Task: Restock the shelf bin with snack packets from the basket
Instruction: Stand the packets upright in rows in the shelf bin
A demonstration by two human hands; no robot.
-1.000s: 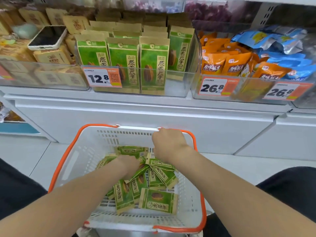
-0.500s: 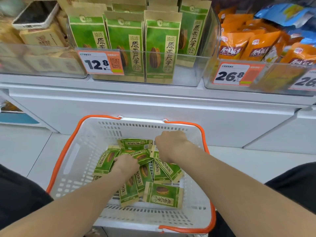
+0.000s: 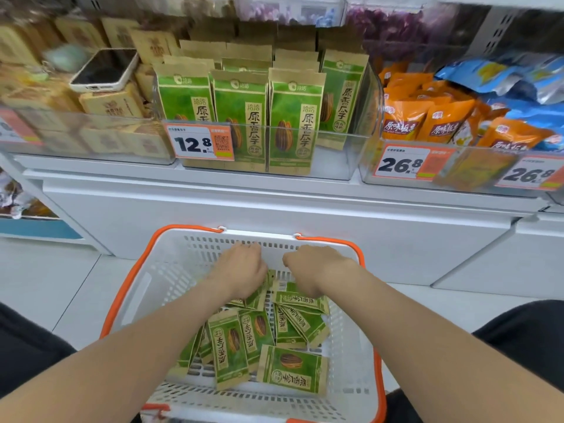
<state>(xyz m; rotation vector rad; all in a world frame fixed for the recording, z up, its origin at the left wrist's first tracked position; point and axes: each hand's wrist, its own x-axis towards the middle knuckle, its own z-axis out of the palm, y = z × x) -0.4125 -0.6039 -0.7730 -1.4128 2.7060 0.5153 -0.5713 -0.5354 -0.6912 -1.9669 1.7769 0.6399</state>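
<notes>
Green snack packets (image 3: 262,340) heaped in white basket (image 3: 171,270)

On the white shelf (image 3: 274,187) — clear bins (image 3: 335,161) side by side: brown packets (image 3: 113,105) left, upright green seed packets (image 3: 241,117) middle, orange packets (image 3: 403,117) right.

Fingertips of left hand (image 3: 241,270) and right hand (image 3: 314,267) hidden; near rim of basket (image 3: 351,346) cut off.

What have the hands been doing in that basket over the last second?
The left hand slid from the middle of the packet pile toward the far wall of the basket. The right hand dropped from the rim onto the pile. Whether either grips one is hidden. The shelf bin looks unchanged.
</notes>
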